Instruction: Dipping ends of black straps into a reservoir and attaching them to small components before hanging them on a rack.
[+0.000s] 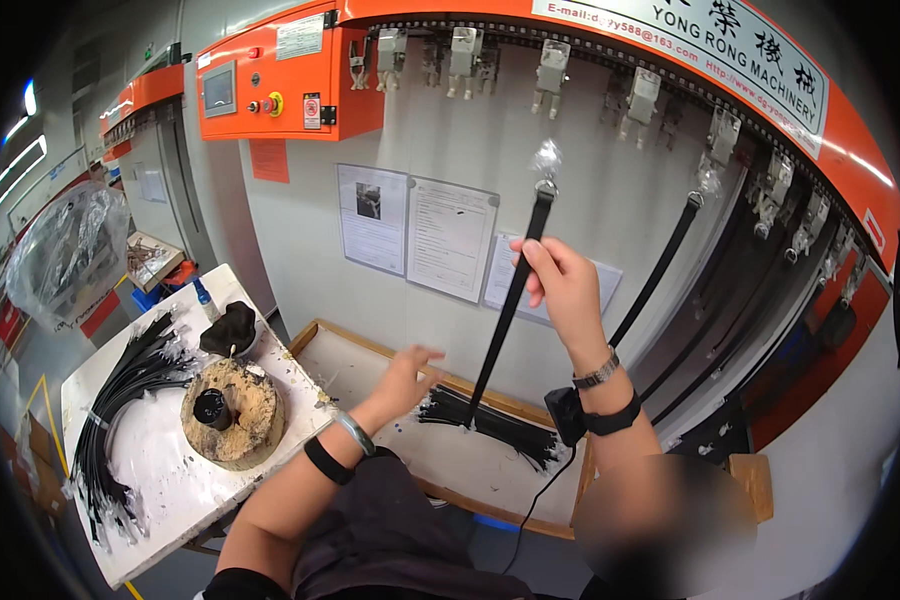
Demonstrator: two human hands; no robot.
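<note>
A long black strap [510, 305] hangs at an upward slant in front of me, with a metal ring and clear plastic wrap at its top end. My right hand [565, 285] pinches this strap below the ring, between thumb and fingers. Lower and to the left, my left hand [405, 382] is held with fingers apart and nothing in them. Under both hands, a bundle of black straps [495, 435] with clear-wrapped ends lies in a shallow wood-edged tray [360, 345]. The held strap's lower end reaches down to this bundle.
A row of metal clips [552, 75] hangs from the orange overhead conveyor [430, 8]; a second strap [660, 258] hangs to the right. At left, a white table [305, 400] bears a strap bundle [110, 400], a wooden block [255, 430] and a black cloth [228, 328].
</note>
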